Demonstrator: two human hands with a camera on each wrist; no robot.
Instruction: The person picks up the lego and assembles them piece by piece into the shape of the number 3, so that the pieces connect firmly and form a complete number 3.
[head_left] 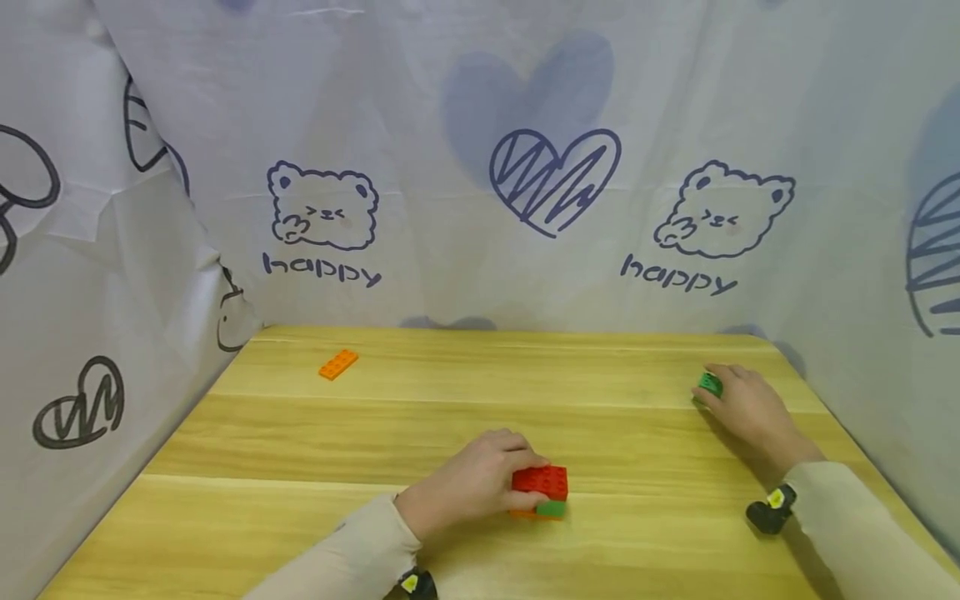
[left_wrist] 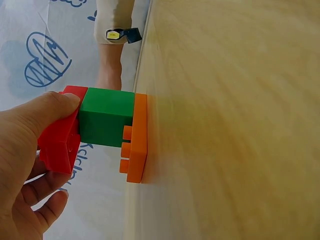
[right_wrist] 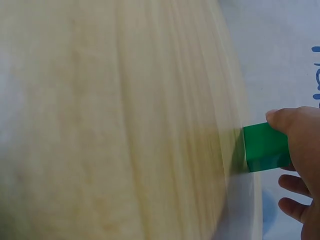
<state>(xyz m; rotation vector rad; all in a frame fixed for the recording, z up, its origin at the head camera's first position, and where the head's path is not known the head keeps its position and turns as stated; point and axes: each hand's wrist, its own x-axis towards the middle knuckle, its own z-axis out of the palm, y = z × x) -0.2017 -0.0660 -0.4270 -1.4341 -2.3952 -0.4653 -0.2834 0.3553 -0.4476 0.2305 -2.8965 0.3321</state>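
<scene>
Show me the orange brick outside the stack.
The far-left orange brick, lying by itself; the other orange brick is the bottom layer of the stack the left hand holds.

White cloth (head_left: 442, 258) printed with hearts (head_left: 555, 179) and bears (head_left: 324, 208) hangs around a yellowish wood-grained table (head_left: 637, 533).

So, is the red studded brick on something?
On: the left wrist view shows the red brick directly atop a green rectangular block.
</scene>
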